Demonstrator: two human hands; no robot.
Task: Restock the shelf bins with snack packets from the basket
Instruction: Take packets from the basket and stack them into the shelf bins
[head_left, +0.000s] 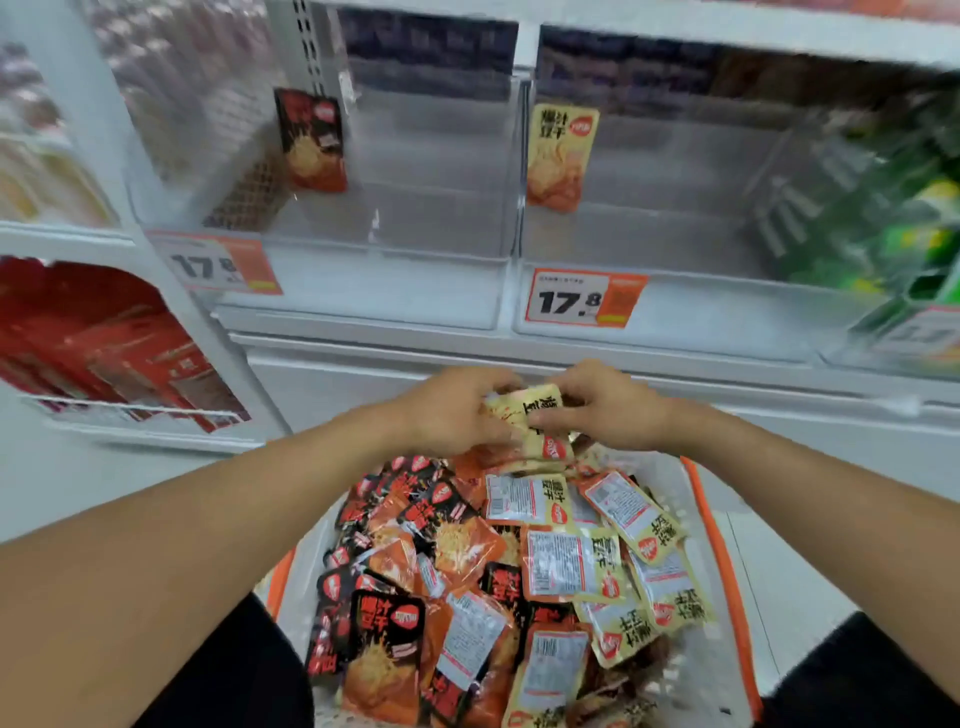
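A white basket with an orange rim (719, 561) sits low in front of me, heaped with black-and-red snack packets (395, 639) on its left side and yellow snack packets (571, 566) on its right. Over the basket's far end, my left hand (452, 410) and my right hand (602, 405) both grip a small bunch of yellow packets (524, 415) between them. Above stand two clear shelf bins: the left bin (395, 280) carries a black-and-red sample packet (311, 140), the right bin (691, 312) a yellow sample packet (558, 156). Both bins look bare inside.
Orange price tags reading 17.8 (584, 299) hang on the bin fronts. A bin of green packets (904, 228) stands at the right. Red packets (109, 343) fill a lower rack at the left. A white shelf ledge (519, 358) runs just beyond my hands.
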